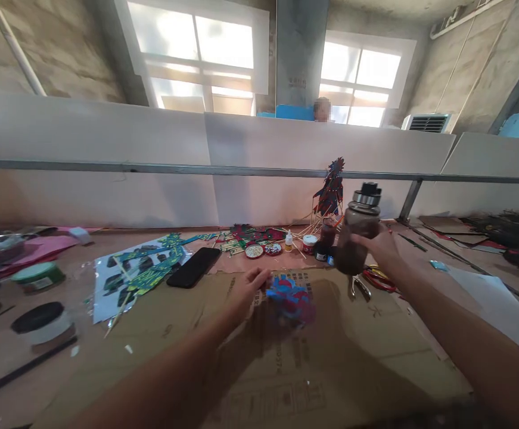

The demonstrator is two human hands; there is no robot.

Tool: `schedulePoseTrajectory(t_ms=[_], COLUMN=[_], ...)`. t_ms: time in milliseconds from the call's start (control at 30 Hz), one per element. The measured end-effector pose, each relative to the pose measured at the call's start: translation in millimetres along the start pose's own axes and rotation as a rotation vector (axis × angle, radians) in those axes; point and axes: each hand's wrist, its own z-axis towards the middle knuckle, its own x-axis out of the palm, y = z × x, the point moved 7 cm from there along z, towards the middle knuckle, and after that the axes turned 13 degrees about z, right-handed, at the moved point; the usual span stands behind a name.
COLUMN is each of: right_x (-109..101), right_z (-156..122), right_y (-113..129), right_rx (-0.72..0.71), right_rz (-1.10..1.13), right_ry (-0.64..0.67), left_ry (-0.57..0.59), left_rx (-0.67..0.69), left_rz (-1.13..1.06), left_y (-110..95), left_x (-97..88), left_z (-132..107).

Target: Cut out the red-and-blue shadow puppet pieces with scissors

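Note:
My right hand (378, 244) is wrapped round a dark, see-through drinking bottle (358, 229) with a black cap and a metal neck band. The bottle is upright, at the far edge of the cardboard sheet. My left hand (251, 289) is closed, its fingertips at the edge of a blue and red cut-out piece (291, 300). Motion smears the lower part of that piece. Close to the bottle lie metal pliers (360, 288) and a coil of red and yellow cord (379, 279).
Cardboard (259, 369) covers the front of the table. A black phone (194, 267), a printed sheet (127, 283) with painted strips, dishes of beads (254, 251) and small bottles lie around it. Behind stands a dark red-blue figure (331, 187) on sticks. A white partition (152, 140) and metal rail close the back.

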Motion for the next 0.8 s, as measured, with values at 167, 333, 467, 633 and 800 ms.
schedulePoseTrajectory(t_ms=[167,333,467,633,800], right_x=[91,146,158,122,121], right_z=[-59,-94,-94,-62,-50], right_y=[45,75,85,119,146], right_rx=[0.091,0.103,0.160,-0.071,-0.156], right_rz=[0.212,0.340,0.343,0.113,-0.023], right_ry=[0.152,0.288,0.453,0.237,0.291], left_ry=[0.114,-0.015,-0.049,-0.063,-0.078], left_rx=[0.193,0.202,0.166,0.143,0.175], left_rz=[0.108,0.156,0.159,0.212,0.266], left_y=[-52,-68,-57,-32,-38], left_x=[25.1,22.3,6.8,-4.0,-3.2], left_z=[-10,-24,-32,-34,-39])
